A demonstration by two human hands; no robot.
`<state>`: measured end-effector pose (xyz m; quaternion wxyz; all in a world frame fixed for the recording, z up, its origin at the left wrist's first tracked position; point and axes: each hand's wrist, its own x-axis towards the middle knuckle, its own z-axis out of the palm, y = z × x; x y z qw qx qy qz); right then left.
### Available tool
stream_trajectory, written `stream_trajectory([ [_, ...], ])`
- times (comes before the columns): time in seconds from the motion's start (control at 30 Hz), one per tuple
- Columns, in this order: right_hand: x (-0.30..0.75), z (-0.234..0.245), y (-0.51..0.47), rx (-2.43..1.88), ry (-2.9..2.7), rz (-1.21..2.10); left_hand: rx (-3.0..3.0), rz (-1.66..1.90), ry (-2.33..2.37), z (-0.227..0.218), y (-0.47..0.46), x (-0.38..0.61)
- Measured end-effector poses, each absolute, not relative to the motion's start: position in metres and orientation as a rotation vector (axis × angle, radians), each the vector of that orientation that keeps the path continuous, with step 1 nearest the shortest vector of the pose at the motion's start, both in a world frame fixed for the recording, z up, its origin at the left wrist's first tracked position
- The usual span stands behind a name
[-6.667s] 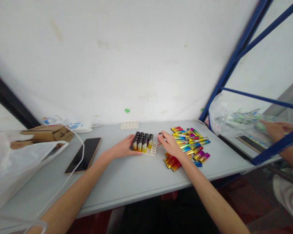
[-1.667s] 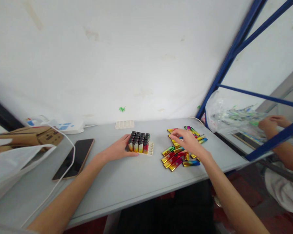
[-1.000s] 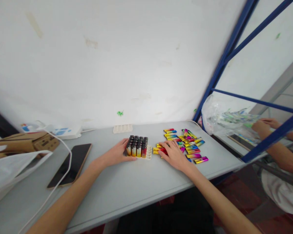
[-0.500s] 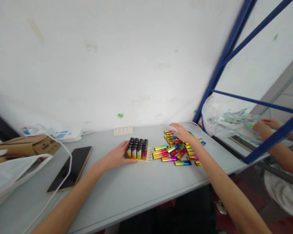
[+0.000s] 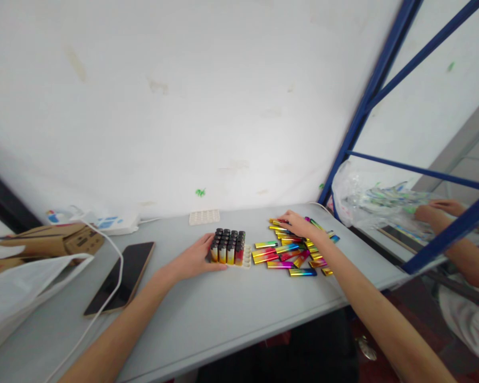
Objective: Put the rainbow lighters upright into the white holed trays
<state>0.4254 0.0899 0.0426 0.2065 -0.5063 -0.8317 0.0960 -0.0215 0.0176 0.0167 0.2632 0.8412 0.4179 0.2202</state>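
Observation:
A white tray (image 5: 247, 256) stands mid-table, packed with upright black-capped lighters (image 5: 227, 248); its right-hand column of slots shows bare. My left hand (image 5: 195, 259) rests on the table and grips the tray's left side, thumb along the front. To the right lies a loose pile of shiny rainbow-coloured lighters (image 5: 287, 252). My right hand (image 5: 300, 224) reaches over the far part of that pile, fingers stretched out and laid on the lighters there, palm down.
A second white tray (image 5: 204, 216) lies by the wall. A phone (image 5: 120, 276), a white cable (image 5: 115, 250), a power strip (image 5: 112, 223), a cardboard box (image 5: 51, 240) and a white bag (image 5: 19, 287) fill the left. Beyond the blue frame (image 5: 365, 109), another person's hands (image 5: 443, 208) work beside a plastic bag (image 5: 363, 194).
My right hand dragged lighters toward the tray, left several spread beside it, then reached back to the far side of the pile. My left hand stayed on the tray.

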Motion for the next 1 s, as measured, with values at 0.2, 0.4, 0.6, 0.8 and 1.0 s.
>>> stream_trajectory([
  [0.2,0.415,0.047,0.075,-1.465,-2.297,0.189,2.275,0.624,1.119,0.014,0.019,-0.022],
  [0.4,0.399,0.059,0.066,-1.423,-2.044,0.255,2.292,0.646,1.1,0.013,0.019,-0.023],
  [0.6,0.346,0.068,0.068,-1.222,-1.626,0.527,2.284,0.649,1.116,0.014,0.018,-0.023],
  [0.8,0.294,0.059,0.048,-1.025,-1.473,0.894,2.277,0.638,1.117,0.015,0.017,-0.023],
  [1.0,0.278,0.049,0.024,-1.022,-1.54,1.121,2.285,0.625,1.134,0.017,0.017,-0.022],
])
